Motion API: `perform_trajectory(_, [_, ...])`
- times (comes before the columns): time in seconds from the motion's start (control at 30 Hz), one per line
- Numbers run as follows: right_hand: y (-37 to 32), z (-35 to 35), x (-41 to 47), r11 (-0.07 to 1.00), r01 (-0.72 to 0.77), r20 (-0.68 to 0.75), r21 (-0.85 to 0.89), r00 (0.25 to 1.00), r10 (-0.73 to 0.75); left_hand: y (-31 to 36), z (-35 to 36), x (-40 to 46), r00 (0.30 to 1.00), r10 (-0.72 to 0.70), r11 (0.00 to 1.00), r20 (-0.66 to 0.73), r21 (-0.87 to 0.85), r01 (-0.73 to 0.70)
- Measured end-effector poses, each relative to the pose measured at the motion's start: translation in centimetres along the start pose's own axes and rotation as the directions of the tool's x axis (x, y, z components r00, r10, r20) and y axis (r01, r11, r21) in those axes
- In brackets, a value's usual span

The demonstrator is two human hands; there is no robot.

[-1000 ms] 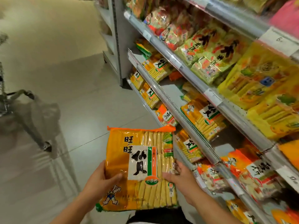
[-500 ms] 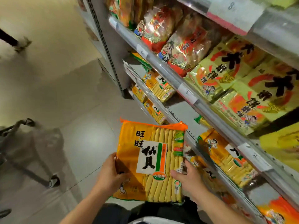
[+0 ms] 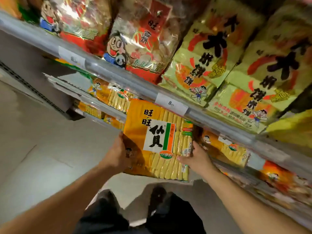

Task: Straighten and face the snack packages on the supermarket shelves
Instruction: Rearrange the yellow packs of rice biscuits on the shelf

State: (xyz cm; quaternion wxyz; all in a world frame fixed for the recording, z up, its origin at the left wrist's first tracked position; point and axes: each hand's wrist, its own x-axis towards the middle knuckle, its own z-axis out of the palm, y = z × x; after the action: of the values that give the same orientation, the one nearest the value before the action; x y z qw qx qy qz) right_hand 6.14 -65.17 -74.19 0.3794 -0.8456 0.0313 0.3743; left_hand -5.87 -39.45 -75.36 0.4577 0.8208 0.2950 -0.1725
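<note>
I hold an orange rice-cracker package [image 3: 157, 139] upright with both hands, label facing me. My left hand [image 3: 116, 153] grips its lower left edge. My right hand [image 3: 194, 157] grips its lower right edge, thumb on the front. The package's top corner reaches the grey shelf rail [image 3: 138, 88], in front of the shelf below that rail. More orange packages of the same kind [image 3: 226, 149] lie on that lower shelf to the right, and others [image 3: 114, 95] to the left. Red packages [image 3: 141, 41] and yellow-green packages [image 3: 211, 56] stand on the upper shelf.
A price label [image 3: 171, 103] marked 8 sits on the rail just above the held package. The pale tiled floor [image 3: 42, 157] spreads out to the left. My dark trousers and shoes [image 3: 157, 195] show below. More orange bags [image 3: 278, 179] fill the shelf at lower right.
I have lifted the orange package up and toward the shelf, from waist height to just under the rail. My view has swung closer to the shelves; the cart at left is out of frame.
</note>
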Motion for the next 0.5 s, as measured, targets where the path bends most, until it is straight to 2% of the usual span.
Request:
perform_trajectory(0.13, [-1.7, -0.7, 4.7, 0.994, 0.078, -0.199, 0.082, 0.978, -0.061, 2.0, -1.3, 7.7, 0.976, 0.21, 0.978, -0.062, 0.017, -0.21])
perform_trajectory(0.2, [-2.1, -0.9, 6.9, 0.992, 0.126, -0.342, 0.029, 0.934, -0.108, 3.1, -1.7, 11.3, 0.94, 0.322, 0.946, -0.108, 0.069, -0.316])
perform_trajectory(0.33, [-1.2, 0.6, 11.9, 0.977, 0.203, -0.6, 0.066, 0.79, -0.124, 3.3, -0.7, 17.3, 0.807, 0.56, 0.823, -0.19, 0.008, -0.569])
perform_trajectory(0.43, [0.0, 2.5, 14.8, 0.973, 0.231, -0.65, 0.014, 0.741, -0.166, 1.7, 1.2, 20.0, 0.691, 0.684, 0.721, -0.234, 0.07, -0.69])
perform_trajectory(0.5, [1.0, 3.5, 16.2, 0.973, 0.226, -0.664, -0.043, 0.721, -0.197, 0.5, 2.5, 21.1, 0.597, 0.762, 0.642, -0.25, 0.179, -0.745])
